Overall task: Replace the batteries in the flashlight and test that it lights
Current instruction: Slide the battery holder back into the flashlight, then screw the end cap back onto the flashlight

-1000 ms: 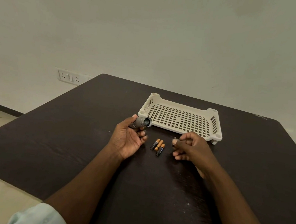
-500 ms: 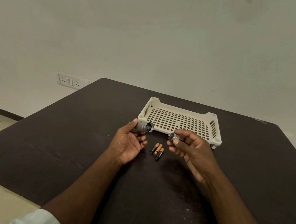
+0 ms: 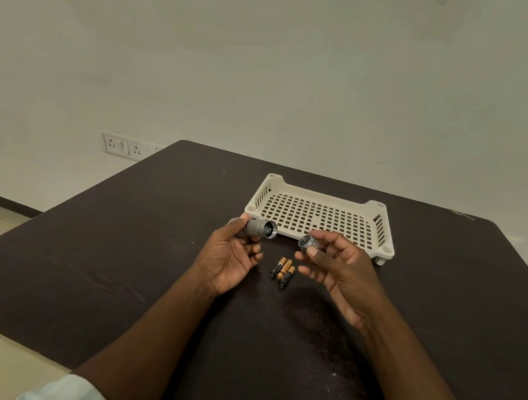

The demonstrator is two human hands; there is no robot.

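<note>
My left hand (image 3: pixel 231 258) holds the grey flashlight body (image 3: pixel 260 228) above the dark table (image 3: pixel 120 266), its open end facing right. My right hand (image 3: pixel 336 271) pinches the small grey end cap (image 3: pixel 307 243) between thumb and fingers, a short gap to the right of the body's open end. Three orange-and-black batteries (image 3: pixel 282 272) lie side by side on the table between and just below my hands.
A cream perforated plastic tray (image 3: pixel 379 224) stands on the table right behind my hands. The table's left edge runs diagonally toward a wall with a socket plate (image 3: pixel 122 147). Light floor shows at the lower left.
My right hand lifted the end cap off the table and brought it up level with the flashlight body's open end. My left hand kept the body almost in place.
</note>
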